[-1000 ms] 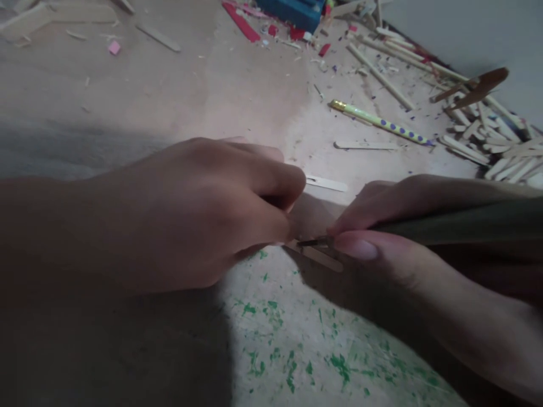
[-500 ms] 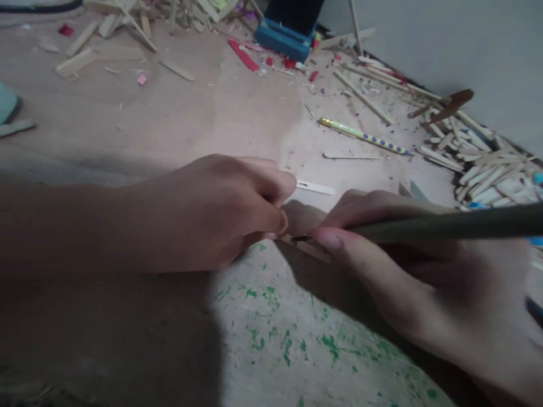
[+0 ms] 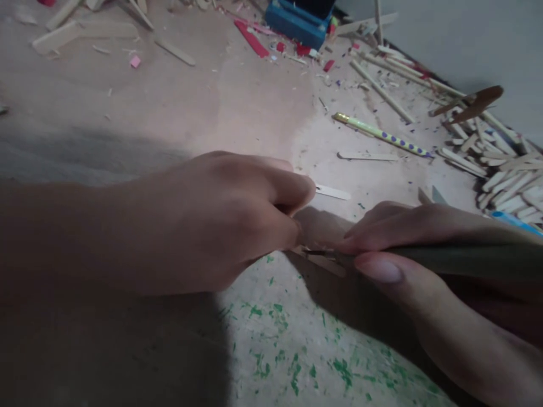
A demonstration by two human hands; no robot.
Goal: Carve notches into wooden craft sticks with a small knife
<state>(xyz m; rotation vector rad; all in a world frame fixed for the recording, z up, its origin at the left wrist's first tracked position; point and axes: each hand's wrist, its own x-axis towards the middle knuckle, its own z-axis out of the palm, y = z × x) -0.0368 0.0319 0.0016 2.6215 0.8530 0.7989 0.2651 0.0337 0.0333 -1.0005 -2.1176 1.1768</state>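
Observation:
My left hand (image 3: 237, 220) is closed, its fingertips pressed down on a thin wooden craft stick (image 3: 335, 268) lying on the table; most of the stick is hidden. Between thumb and fingers of my right hand (image 3: 428, 282) is what looks like a craft knife (image 3: 449, 261), with a thick dark green handle. Its thin dark tip reaches the stick just right of my left fingertips, though blur hides the exact contact. Beyond my left knuckles lies another pale craft stick (image 3: 335, 193) with a small dark mark or slot at its near end.
A yellow-green pencil with purple dots (image 3: 382, 135) and a loose stick (image 3: 369, 156) lie farther back. Craft sticks are heaped (image 3: 513, 181) at the right by the wall. A blue box-like object (image 3: 299, 24) stands among scraps at the back. Green flecks mark the near tabletop.
The view has shifted slightly, and both hands appear a little farther right and lower. The craft knife's tip remains by the stick, and both grips stay closed.

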